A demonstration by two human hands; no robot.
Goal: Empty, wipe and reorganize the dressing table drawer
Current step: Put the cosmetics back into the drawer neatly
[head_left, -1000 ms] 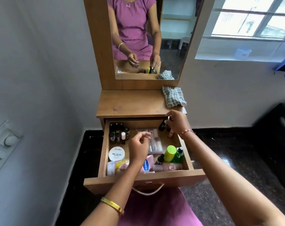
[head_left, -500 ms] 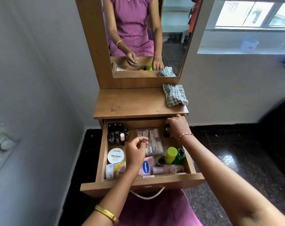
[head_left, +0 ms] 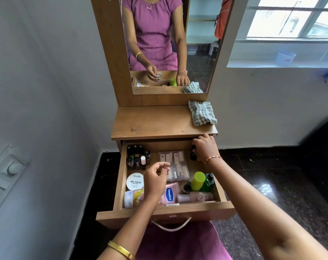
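Drawer: stood pulled well out under the tabletop, tidily stocked, so I judged the putting-back stage to be under way.
Right hand: was at the far right corner, fingers curled around a small dark bottle just beside the back wall.
Left hand: hovered over the middle of the drawer, fingertips pinched close; the mirror hinted at a small item in it, though I couldn't tell what.
Neighbours: nail polish bottles clustered far left, a clear case in the middle, green bottles near right, a Vaseline tube at the near edge.
Cloth: lay on the tabletop's far right.
Doing it well: seat the dark bottle upright against the corner, release only once it stands steady, and keep the wrist clear of the case.
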